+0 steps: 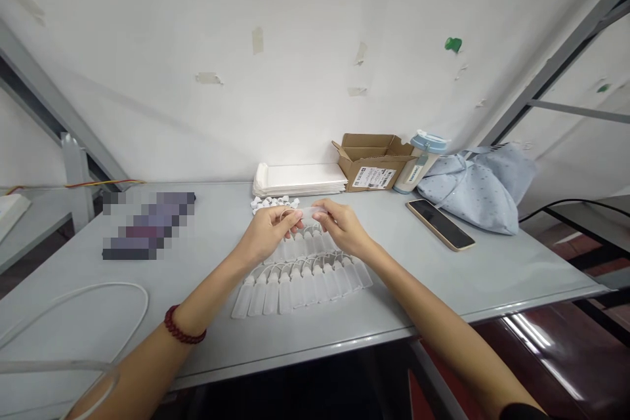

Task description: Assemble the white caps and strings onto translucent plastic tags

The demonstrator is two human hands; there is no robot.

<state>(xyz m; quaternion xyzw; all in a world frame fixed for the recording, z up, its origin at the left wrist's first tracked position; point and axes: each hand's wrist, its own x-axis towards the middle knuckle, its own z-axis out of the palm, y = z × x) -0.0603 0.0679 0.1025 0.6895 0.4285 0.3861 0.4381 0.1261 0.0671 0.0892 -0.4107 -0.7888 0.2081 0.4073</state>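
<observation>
Grey tabletop [492, 269], both of the person's hands raised just above its middle. Left hand [268, 233] and right hand [344, 226] held one small translucent bottle [312, 212] between them. It lay sideways in the air, over the far row of the laid-out bottles [300, 282]. Left grip pinched one end with thumb and fingertips; right grip pinched the other end, fingers curled close. Could not tell whether the held bottle wore a cap. The laid-out bottles lay in two rows, side by side, narrow ends pointing away, under the hands and nearer. Heap of small white caps [273, 203] sat just beyond the hands, with a stack of white trays [300, 178] behind it by the wall. Cardboard box [374, 161], tumbler [420, 161] and blue cloth bag [472, 187] stood at right rear. Phone [440, 224] lay flat, right of the right hand and apart from it. Red bead bracelet [183, 328] on the left wrist. Clear tubing [98, 292] looped at the near left.
</observation>
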